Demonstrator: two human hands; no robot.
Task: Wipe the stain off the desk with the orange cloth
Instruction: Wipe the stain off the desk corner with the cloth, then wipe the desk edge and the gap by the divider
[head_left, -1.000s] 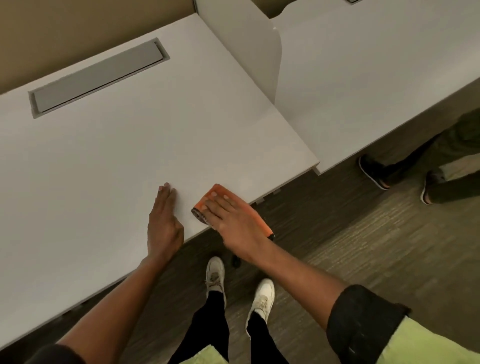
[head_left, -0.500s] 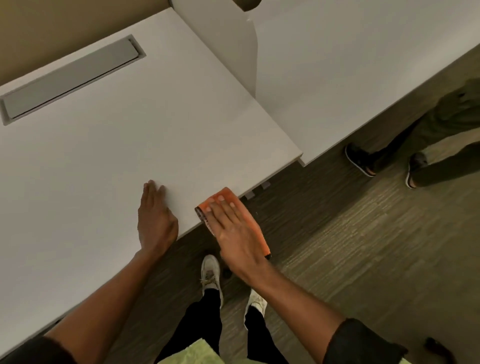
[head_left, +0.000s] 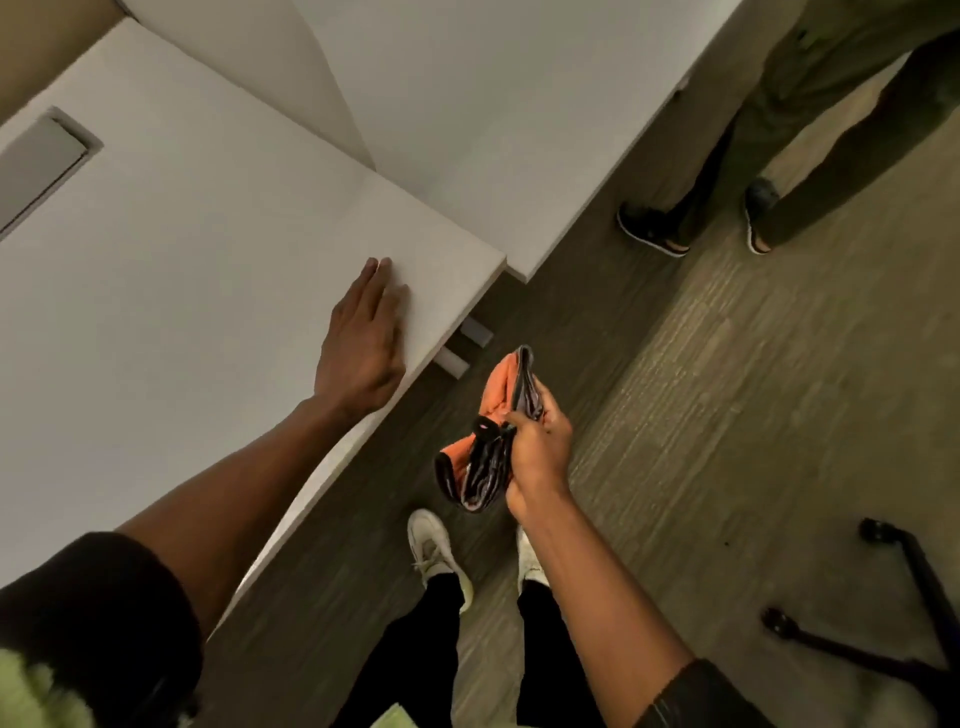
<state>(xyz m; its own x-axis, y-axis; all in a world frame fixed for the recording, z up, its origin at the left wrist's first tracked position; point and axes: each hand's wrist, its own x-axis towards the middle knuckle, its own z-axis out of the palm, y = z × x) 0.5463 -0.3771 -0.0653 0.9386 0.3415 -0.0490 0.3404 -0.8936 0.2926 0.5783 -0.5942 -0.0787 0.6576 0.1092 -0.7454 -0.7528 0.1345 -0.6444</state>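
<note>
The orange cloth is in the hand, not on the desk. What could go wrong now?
1. The orange cloth hangs bunched in the right hand over the floor, so a loose grip might drop it.
2. The left hand lies flat near the desk edge and could leave smudges.
3. No stain shows from here, so a leftover spot might get missed.

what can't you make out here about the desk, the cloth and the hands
- Head view: no stain shows on the desk; its left part is cut off by the frame edge.
- Orange cloth is bunched in the right hand, partly hidden by the fingers.
- Desk under the left hand is covered.
</note>
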